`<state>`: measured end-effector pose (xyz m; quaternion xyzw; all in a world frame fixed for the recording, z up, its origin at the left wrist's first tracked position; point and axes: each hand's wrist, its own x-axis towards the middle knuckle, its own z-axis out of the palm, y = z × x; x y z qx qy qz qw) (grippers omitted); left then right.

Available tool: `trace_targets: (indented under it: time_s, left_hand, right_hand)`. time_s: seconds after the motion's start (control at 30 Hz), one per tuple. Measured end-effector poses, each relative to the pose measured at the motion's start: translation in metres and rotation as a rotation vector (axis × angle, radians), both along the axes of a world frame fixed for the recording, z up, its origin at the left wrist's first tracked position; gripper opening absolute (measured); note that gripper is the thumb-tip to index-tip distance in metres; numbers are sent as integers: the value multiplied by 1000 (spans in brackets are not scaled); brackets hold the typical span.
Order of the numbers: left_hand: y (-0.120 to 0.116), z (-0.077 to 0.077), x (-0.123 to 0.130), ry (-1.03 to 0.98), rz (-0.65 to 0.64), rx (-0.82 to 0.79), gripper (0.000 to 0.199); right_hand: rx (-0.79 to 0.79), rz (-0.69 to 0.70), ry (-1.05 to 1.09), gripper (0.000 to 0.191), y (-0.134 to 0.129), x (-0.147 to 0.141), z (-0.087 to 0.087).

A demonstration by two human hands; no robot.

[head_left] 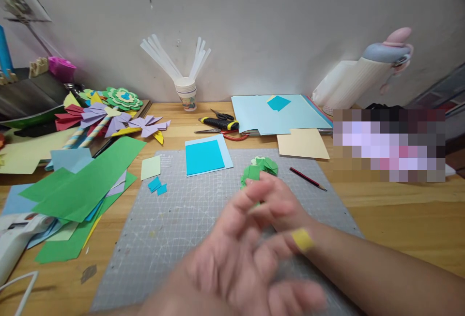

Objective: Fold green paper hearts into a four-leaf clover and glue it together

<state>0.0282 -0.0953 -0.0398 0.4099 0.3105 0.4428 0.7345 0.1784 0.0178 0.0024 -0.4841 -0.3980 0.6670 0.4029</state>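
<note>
The person's left hand (pixel 236 253) is blurry and hangs over the near part of the gray mat (pixel 174 229), palm showing, fingers spread. A small yellow piece (pixel 302 240) is at the tip of 1 finger. The right hand (pixel 285 202) is behind it, over the right part of the mat, mostly hidden, so its grip cannot be told. The folded green paper (pixel 271 165) is on the mat's far right part, just past the right hand; whether they touch is hidden. A red and black pencil (pixel 308 178) lies near the mat's right edge. Blue sheets (pixel 205 157) lie over its far edge, and small blue bits (pixel 157 186) sit on its far left part. Long green paper (pixel 87 180) is left of the mat.
</note>
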Motion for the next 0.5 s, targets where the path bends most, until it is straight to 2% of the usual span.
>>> trace_targets:
  time_s: [0.1, 0.13, 0.2, 0.27, 0.4, 0.5]
  left_hand:
    - [36, 66, 8, -227, -7, -309, 26]
    - [43, 83, 10, -297, 12, -334, 19]
    - [50, 102, 11, -386, 43, -371, 21]
    - [52, 105, 11, -417, 53, -387, 24]
    - [52, 96, 11, -444, 38, -401, 25]
    - [54, 95, 11, -462, 11, -407, 29]
  right_hand:
    - [-6, -22, 18, 24, 0, 0, -1]
    - [-5, -23, 17, 25, 1, 0, -1]
    - [-1, -19, 10, 26, 2, -1, -3]
    - [-1, -14, 16, 27, 3, -1, -4]
    - [1, -15, 49, 27, 3, -1, -4]
    - [-27, -2, 66, 27, 2, -2, -4]
